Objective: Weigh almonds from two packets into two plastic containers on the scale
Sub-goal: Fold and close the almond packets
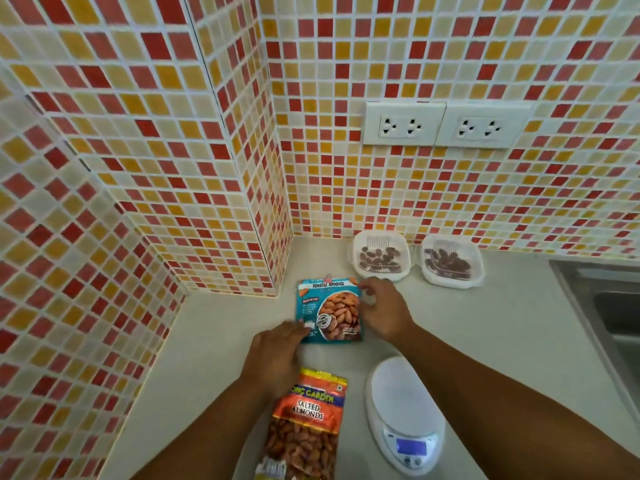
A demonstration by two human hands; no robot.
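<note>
I see my left hand [277,348] and right hand [382,311] pinching the teal "Roasted Almonds" packet [329,311] flat on the tabletop [214,341]; the orange packet [304,427] reads "Salted Almonds".

Home kitchen. Mosaic tile wall [450,64] in red, orange and cream wraps an inside corner above a pale countertop [214,334]. Steel sink [602,306] set into the counter at right. Double wall sockets [446,124] above the counter. Small kitchen scale [405,410] on the counter.
</note>
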